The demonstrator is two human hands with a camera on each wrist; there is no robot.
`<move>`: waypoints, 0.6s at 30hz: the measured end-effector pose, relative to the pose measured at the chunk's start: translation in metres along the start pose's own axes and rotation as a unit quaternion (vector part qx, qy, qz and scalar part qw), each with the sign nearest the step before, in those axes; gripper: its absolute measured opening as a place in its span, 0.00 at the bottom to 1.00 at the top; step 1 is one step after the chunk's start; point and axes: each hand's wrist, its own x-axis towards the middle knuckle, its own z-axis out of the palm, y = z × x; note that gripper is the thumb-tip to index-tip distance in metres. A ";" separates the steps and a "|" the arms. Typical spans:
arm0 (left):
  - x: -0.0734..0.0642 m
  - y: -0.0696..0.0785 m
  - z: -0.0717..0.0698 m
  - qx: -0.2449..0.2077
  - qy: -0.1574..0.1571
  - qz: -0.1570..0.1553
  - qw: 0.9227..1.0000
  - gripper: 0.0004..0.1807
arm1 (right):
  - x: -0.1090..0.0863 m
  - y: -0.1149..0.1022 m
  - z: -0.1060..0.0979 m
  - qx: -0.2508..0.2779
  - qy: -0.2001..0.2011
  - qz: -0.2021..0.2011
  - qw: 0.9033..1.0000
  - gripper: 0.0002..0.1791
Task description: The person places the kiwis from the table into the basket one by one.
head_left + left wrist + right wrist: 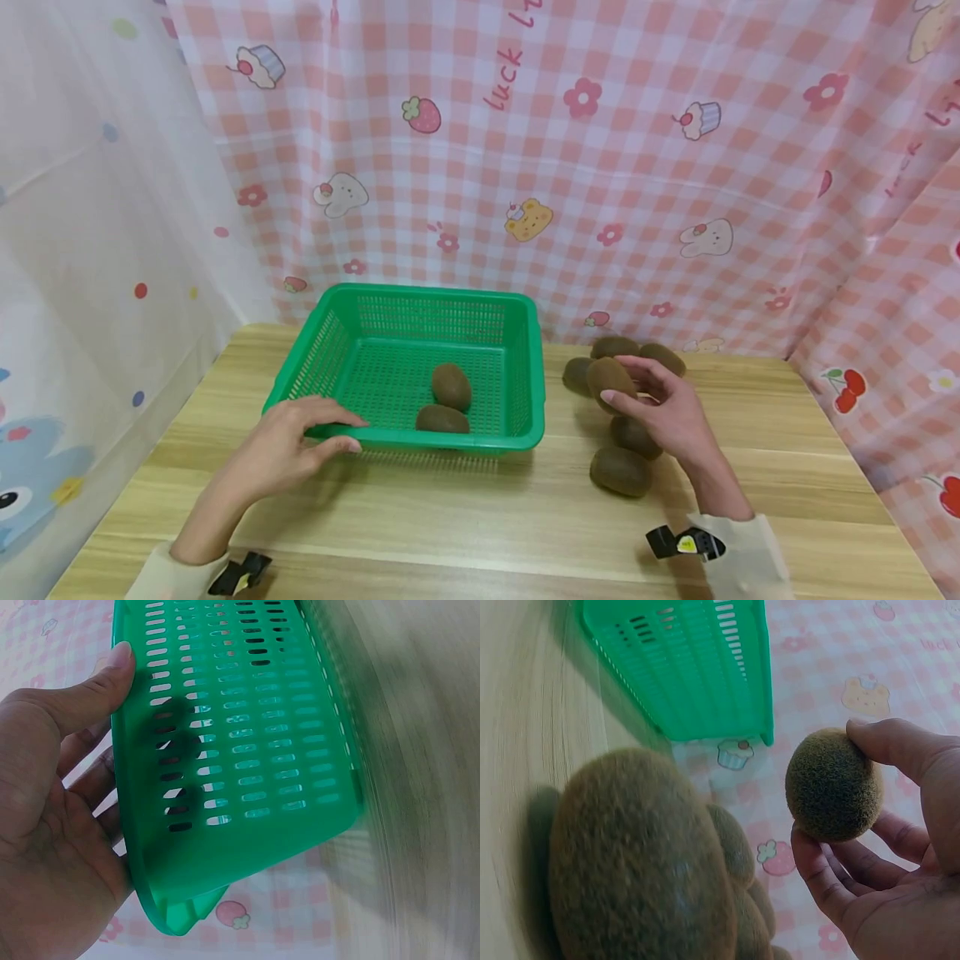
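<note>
My left hand (288, 442) grips the front left rim of a green plastic basket (480, 440). In the left wrist view its thumb (118, 671) lies on the basket's outer side, with the fingers behind the rim. Two brown kiwis, one lying flat (442, 419) and one behind it (452, 387), rest inside. My right hand (678, 417) pinches a kiwi (610, 383) between thumb and fingers, raised over the other kiwis on the table. The right wrist view shows the held kiwi (834, 784) apart from a nearer kiwi (637, 862).
Several loose kiwis lie right of the basket, among them a front one (621, 472) and a back one (615, 347). The wooden table (480, 533) meets a pink checked curtain (480, 167) at its back edge. A white cloth (112, 208) hangs at left.
</note>
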 end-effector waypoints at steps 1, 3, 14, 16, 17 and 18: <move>0.000 0.000 0.000 0.000 0.000 0.000 1.000 0.15 | 0.000 -0.001 0.001 -0.001 -0.002 0.000 1.000 0.32; 0.000 0.000 0.000 0.001 -0.002 -0.001 1.000 0.15 | 0.000 -0.003 0.004 -0.001 -0.007 -0.001 1.000 0.32; 0.002 0.000 0.001 -0.006 -0.008 -0.001 1.000 0.15 | 0.008 -0.023 0.015 0.005 -0.025 -0.019 1.000 0.32; 0.001 0.000 0.000 -0.003 -0.009 -0.005 1.000 0.15 | 0.011 -0.029 0.017 0.005 -0.033 -0.019 0.999 0.32; 0.001 0.000 -0.001 -0.001 -0.009 -0.007 1.000 0.15 | 0.013 -0.032 0.019 0.003 -0.037 -0.019 0.999 0.32; 0.000 0.001 -0.001 0.001 -0.009 -0.009 1.000 0.15 | 0.015 -0.034 0.020 0.002 -0.040 -0.021 0.999 0.33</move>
